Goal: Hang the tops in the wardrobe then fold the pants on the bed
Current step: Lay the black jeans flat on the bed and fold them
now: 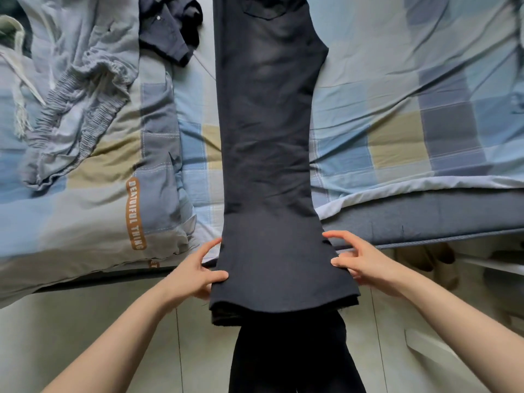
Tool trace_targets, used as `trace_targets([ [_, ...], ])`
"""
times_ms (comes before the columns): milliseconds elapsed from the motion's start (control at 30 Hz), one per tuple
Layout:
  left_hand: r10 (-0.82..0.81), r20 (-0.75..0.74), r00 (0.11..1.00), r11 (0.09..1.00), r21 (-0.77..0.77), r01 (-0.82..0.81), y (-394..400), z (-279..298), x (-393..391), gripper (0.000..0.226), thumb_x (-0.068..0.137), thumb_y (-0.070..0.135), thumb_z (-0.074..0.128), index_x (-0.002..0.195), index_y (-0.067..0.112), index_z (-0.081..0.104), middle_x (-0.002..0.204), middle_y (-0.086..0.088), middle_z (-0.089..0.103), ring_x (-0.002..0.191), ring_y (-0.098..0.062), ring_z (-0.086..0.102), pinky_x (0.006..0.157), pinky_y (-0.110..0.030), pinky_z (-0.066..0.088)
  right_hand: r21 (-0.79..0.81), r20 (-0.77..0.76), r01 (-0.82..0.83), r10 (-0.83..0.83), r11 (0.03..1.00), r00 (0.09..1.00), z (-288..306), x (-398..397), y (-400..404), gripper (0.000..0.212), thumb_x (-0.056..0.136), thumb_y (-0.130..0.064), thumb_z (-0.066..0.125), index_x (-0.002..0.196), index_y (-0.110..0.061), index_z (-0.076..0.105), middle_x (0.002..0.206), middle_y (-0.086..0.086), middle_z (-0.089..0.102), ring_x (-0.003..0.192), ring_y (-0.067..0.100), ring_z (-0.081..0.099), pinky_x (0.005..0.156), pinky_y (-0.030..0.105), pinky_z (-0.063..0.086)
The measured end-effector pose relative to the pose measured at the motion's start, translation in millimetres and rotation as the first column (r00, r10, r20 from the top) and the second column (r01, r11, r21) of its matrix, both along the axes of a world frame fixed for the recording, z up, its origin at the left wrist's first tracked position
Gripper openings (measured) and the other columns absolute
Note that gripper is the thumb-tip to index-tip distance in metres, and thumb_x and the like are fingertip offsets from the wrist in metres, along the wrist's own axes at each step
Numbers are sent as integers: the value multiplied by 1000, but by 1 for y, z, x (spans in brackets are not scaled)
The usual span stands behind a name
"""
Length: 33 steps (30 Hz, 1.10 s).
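A pair of dark pants is lying lengthwise on the bed, legs stacked one on the other, the waist end running out of the top of the view and the flared hems hanging past the near edge of the mattress. A back pocket is showing near the top of the frame.

The left hand is gripping the left edge of the hems, its thumb pressing on top of the cloth and its fingers curling along and under the side. The right hand is pinching the right edge in the same way, thumb on top, with the index finger lifting free and pointing toward the cloth. Both hands are holding the hem end just off the bed edge, above the pale tiled floor.

To the left, a checked quilt in blue, grey and olive is lying bunched up, and its brown label is reading "BEAUTIFUL THING". A second scrap of brown lettering is peeking out below it, too cut off to read. On top of the quilt a light grey garment with a gathered elastic band is lying crumpled, a white drawstring beside it. Near the top, just left of the pants, a dark navy garment with a small pale button is lying in a heap. The checked sheet is covering the right side of the bed, its white edge and the blue-grey mattress side showing below. The person's legs in dark clothing are standing under the hems.
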State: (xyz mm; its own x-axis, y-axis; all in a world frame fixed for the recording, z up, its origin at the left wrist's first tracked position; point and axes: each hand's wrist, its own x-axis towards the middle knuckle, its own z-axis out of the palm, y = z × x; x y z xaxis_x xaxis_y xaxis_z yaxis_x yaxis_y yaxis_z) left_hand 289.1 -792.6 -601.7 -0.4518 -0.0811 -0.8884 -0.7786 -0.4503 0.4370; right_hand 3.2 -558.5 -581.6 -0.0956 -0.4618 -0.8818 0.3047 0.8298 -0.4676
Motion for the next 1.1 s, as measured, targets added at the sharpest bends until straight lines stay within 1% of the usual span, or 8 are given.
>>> trace_targets([
  [100,-3,-80,997,998,66,9,-56,33,-32,40,74,29,76,110,13,72,86,-13,48,74,-24,47,60,-27,45,-34,-38,83,-84,996,996,26,-42,-40,25,89,-7,57,101,-19,75,88,35,52,84,26,39,61,31,25],
  [167,70,-152,986,995,77,-59,-99,46,-67,47,67,29,81,95,-5,66,99,-17,41,83,-29,37,67,-31,39,-86,-12,186,-188,979,982,39,-73,-78,21,88,-16,58,90,-11,78,97,31,58,93,29,47,70,31,33],
  [267,334,-281,900,942,57,-331,-163,51,-139,38,83,32,65,105,2,56,83,-19,57,75,-27,56,69,-30,52,-231,128,481,-463,846,877,41,-127,-149,37,95,-34,46,96,-12,75,89,15,72,80,23,70,71,26,53],
  [367,629,-287,722,737,-76,-672,-210,31,-204,17,98,28,46,96,17,59,78,-3,70,66,-13,67,61,-22,55,-261,155,776,-768,575,621,12,-176,-207,34,103,-39,32,118,-17,53,103,19,67,90,30,70,74,35,58],
  [467,511,-77,856,785,-363,-502,-196,-22,-218,10,98,20,50,98,15,58,101,-8,59,73,-13,59,63,-22,46,-60,-140,688,-688,723,712,-38,-180,-219,40,103,-40,27,130,-15,42,126,19,54,111,34,57,89,40,48],
  [600,300,123,946,905,-351,-242,-136,-88,-193,29,94,28,62,119,13,59,108,-2,60,97,-17,56,81,-36,47,155,-57,362,-358,919,932,-91,-138,-202,41,100,-49,33,114,-16,54,111,8,61,93,23,62,82,35,49],
  [800,356,25,934,817,-493,-298,-134,-114,-182,18,85,33,73,95,22,64,81,12,65,61,4,61,50,-13,42,65,-133,311,-300,948,945,-119,-128,-201,36,90,-48,55,113,-20,57,112,-3,64,89,13,65,65,28,53],
  [1100,488,-112,866,811,-307,-497,-144,-115,-187,21,84,31,73,98,18,63,95,3,73,79,-9,69,56,-18,49,-261,-412,244,-336,934,847,-116,-130,-210,10,93,-20,56,103,-19,57,94,1,65,81,14,59,73,28,47],
])
